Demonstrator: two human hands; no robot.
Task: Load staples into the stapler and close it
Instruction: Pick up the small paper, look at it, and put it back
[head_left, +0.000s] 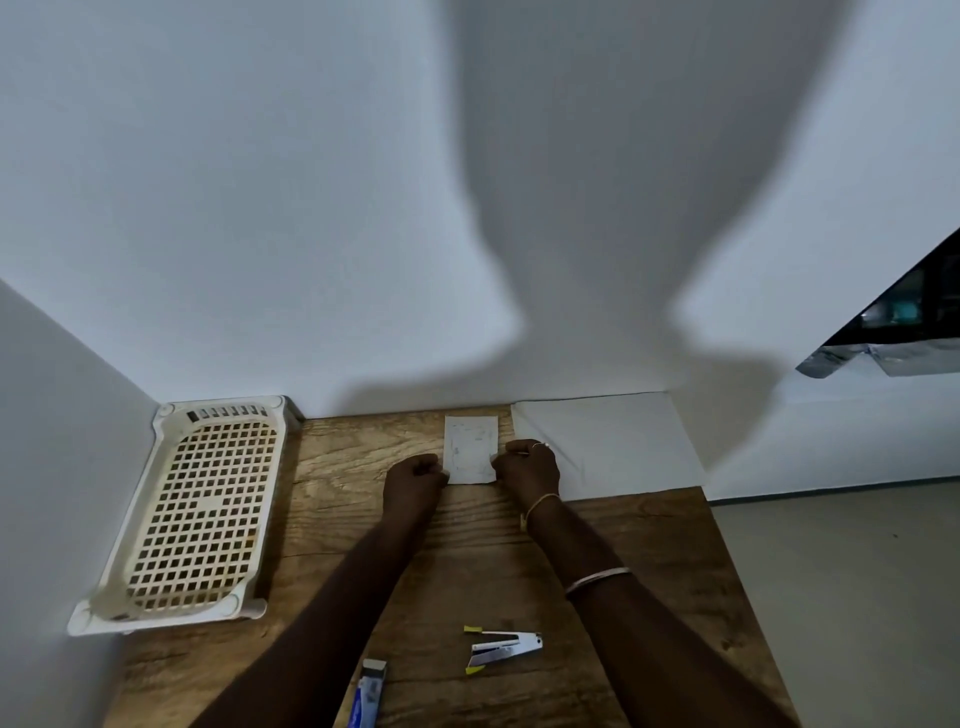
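The wooden bench carries a cream perforated basket at its left, a small paper and white sheet at the back, an opened stapler and a staple box near the front.

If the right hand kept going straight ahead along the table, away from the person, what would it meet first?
Probably the white sheet of paper just beyond the right hand, then the wall; depth is hard to judge from this view.

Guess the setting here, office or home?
Can't tell which; a plain desk corner. Wooden table against bare white walls, with a plastic basket, an open stapler and both hands at a small paper.
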